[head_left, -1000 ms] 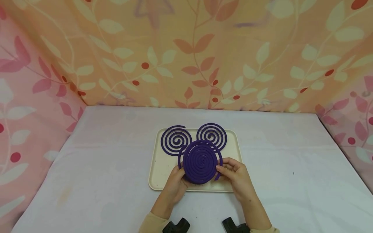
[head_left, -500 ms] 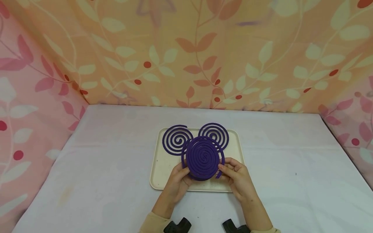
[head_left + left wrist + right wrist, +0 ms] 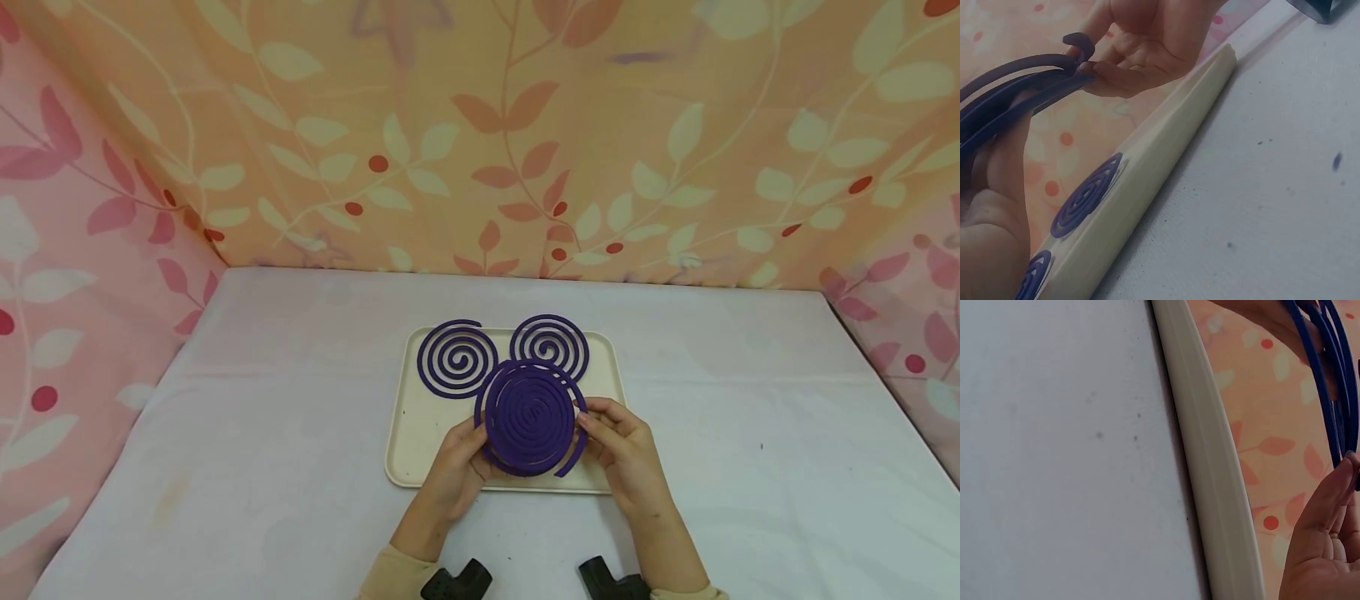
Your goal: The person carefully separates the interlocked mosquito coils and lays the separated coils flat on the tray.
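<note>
A stack of dark purple-blue mosquito coils point(image 3: 529, 421) is held between both hands over the cream tray point(image 3: 401, 458). My left hand point(image 3: 456, 462) grips the stack's left edge, thumb on top. At the right edge, my right hand point(image 3: 626, 454) pinches the outer ring of a coil that sticks out around the stack. In the left wrist view, the layers of the stack point(image 3: 997, 119) are partly spread apart near the right fingertips point(image 3: 1100, 72). Two single coils, a left one point(image 3: 457, 358) and a right one point(image 3: 550, 337), lie at the tray's far side.
A white cloth point(image 3: 262, 433) covers the table beneath the tray. Patterned fabric point(image 3: 337, 142) hangs behind and at both sides. Black wrist devices point(image 3: 457, 579) show at the lower edge near both sleeves.
The held stack has shifted a little to the right. My right hand has moved slightly right, and the protruding coil now shows more around the stack's right side. The two tray coils stay put.
</note>
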The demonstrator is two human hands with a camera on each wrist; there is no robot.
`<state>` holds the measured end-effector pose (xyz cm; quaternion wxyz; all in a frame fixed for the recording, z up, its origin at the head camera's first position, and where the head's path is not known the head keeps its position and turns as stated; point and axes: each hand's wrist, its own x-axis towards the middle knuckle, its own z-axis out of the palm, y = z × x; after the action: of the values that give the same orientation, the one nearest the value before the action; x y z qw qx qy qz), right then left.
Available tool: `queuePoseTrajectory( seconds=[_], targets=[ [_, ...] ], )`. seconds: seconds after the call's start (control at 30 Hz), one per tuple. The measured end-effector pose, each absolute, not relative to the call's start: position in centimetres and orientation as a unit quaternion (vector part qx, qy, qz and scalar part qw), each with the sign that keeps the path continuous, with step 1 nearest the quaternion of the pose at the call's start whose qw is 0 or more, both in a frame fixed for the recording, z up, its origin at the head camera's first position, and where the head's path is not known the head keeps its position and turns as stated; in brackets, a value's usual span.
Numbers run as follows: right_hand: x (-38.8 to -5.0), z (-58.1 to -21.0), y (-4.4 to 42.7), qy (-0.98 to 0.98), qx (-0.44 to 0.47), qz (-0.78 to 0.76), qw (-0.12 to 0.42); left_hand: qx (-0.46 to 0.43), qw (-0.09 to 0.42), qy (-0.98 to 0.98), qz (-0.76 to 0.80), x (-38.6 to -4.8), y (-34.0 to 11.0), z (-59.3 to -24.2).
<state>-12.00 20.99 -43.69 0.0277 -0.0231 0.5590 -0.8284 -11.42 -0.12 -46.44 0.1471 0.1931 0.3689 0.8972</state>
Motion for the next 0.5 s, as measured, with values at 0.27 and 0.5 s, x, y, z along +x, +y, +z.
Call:
queuePoseTrajectory(
  seconds=[0.27,0.5],
  targets=[
    [-11.95,-43.66,21.16,0.564,-0.026,-0.825,0.023,0.188,0.149,0.385,0.891,-11.49,-0.12,-46.48],
    [-11.93,-43.58,21.09,0.571,-0.021,-0.820,0.017,0.174,0.151,0.396,0.889,-11.38,-0.22,-46.46]
  ],
)
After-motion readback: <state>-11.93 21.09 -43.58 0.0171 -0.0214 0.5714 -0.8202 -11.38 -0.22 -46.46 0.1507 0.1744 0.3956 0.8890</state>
